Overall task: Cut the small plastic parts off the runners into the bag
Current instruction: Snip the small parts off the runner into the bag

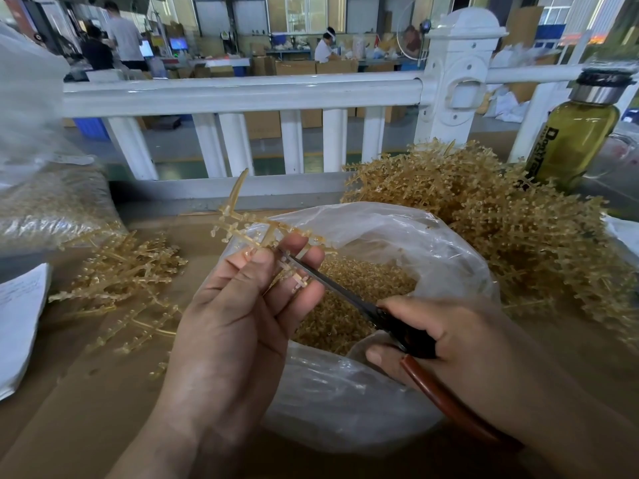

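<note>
Just above the clear plastic bag (415,243), my left hand (238,312) pinches an amber plastic runner (257,231); my right hand (453,344) grips brown-handled scissors (333,285), blades against it.

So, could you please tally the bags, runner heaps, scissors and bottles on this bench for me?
Clear plastic bags holding amber parts: 2
Loose heaps of amber plastic runners: 2
Black-bladed scissors with brown handles: 1
Olive-tinted bottle with steel collar: 1
Total: 6
</note>
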The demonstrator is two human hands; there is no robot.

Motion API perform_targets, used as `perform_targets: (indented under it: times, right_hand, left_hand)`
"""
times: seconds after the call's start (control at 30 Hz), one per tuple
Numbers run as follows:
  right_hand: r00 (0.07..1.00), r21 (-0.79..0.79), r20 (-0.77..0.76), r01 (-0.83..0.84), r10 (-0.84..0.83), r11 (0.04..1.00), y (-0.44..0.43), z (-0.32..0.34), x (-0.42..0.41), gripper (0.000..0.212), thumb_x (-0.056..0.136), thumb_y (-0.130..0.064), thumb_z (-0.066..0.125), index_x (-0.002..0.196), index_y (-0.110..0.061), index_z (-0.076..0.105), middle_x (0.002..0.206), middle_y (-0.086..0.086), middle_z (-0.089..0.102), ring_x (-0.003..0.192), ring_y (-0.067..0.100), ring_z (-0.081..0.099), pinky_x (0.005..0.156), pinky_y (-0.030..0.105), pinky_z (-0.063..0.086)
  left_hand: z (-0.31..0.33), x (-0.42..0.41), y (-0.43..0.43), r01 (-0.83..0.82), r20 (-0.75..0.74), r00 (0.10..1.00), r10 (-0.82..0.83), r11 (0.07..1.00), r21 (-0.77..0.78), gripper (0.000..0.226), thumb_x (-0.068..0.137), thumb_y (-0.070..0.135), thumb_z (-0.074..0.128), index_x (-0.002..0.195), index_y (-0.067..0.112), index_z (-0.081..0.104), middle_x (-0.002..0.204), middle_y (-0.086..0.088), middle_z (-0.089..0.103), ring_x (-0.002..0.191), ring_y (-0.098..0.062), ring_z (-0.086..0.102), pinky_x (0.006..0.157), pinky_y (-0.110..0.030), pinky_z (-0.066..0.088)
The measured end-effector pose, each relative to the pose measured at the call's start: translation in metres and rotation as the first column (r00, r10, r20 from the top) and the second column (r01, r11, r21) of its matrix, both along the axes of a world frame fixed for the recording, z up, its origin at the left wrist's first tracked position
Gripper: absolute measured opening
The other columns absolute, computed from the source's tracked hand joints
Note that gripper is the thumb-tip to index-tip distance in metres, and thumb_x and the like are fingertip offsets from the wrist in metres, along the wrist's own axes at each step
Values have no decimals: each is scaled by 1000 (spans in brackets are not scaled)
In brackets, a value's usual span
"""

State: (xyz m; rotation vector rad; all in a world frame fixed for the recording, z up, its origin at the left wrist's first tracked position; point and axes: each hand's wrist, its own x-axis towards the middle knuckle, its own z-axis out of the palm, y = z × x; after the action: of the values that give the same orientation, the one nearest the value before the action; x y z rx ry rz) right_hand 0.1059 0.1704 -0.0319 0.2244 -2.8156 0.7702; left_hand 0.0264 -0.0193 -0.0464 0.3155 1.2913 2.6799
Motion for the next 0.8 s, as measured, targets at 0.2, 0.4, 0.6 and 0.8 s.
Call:
perform_targets:
  times: [0.2,0.4,0.6,0.8]
  right_hand:
    - [1000,16,-17,9,-8,1000,0,0,-1,26,80,-54,64,70,-37,47,56,-12,49,59,3,55,51,11,36]
    - [1000,10,-1,14,-14,1000,3,-3,-1,39,79,-61,58,75,-23,51,65,-7,56,60,10,57,50,21,38]
    - [1000,-12,17,-12,12,1000,5,-5,-1,49,77,-69,55,85,-22,59,69,-7,59,59,9,58,49,17,38]
    - [1000,0,-3,0,0,1000,6,-5,-2,49,77,-70,55,89,-23,59,73,-10,60,62,7,58,50,15,39]
  left_hand:
    - [-1,0,1,-10,8,1000,10,1000,-13,27,89,23,57,73,29,77,117,-10,75,110,-24,72,73,-28,60]
    - [0,0,1,12,0,1000,-12,1000,-20,26,90,24,57,78,28,80,113,-8,76,110,-22,72,75,-27,60]
    - [0,1,2,21,10,1000,-20,999,-29,25,87,25,57,75,27,79,109,-9,77,108,-21,73,76,-27,60]
    - [0,1,1,34,37,999,-33,999,-15,19,86,24,59,85,20,78,109,-16,76,99,-19,74,75,-28,60]
